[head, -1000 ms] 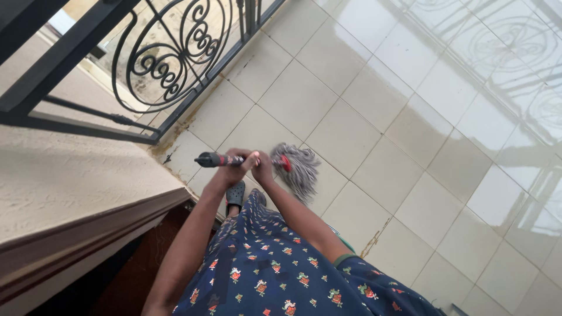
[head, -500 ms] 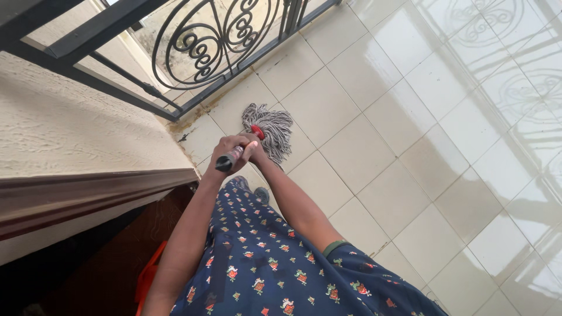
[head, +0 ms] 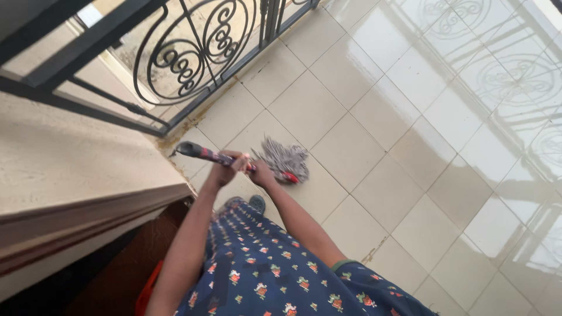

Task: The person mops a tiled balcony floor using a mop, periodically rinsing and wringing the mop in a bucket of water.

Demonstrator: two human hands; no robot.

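I hold a mop with both hands. Its dark handle (head: 196,151) with a red section sticks out to the left, and its grey string head (head: 284,158) lies on the cream tiled floor (head: 363,140). My left hand (head: 225,169) grips the handle higher up. My right hand (head: 261,172) grips it lower, just beside the mop head's red collar. My dark blue patterned dress (head: 263,263) fills the bottom of the view, with one dark shoe (head: 256,203) showing beneath my arms.
A black wrought-iron railing (head: 193,52) with scrollwork runs along the top left edge of the floor. A textured beige wall ledge (head: 64,169) with a brown moulding stands close on my left. Something orange (head: 149,289) shows low at the left. The tiles are glossy with reflections.
The mop head has been drawn back from the railing corner toward me and to the right. The handle end now points further left, and my hands have shifted with it.
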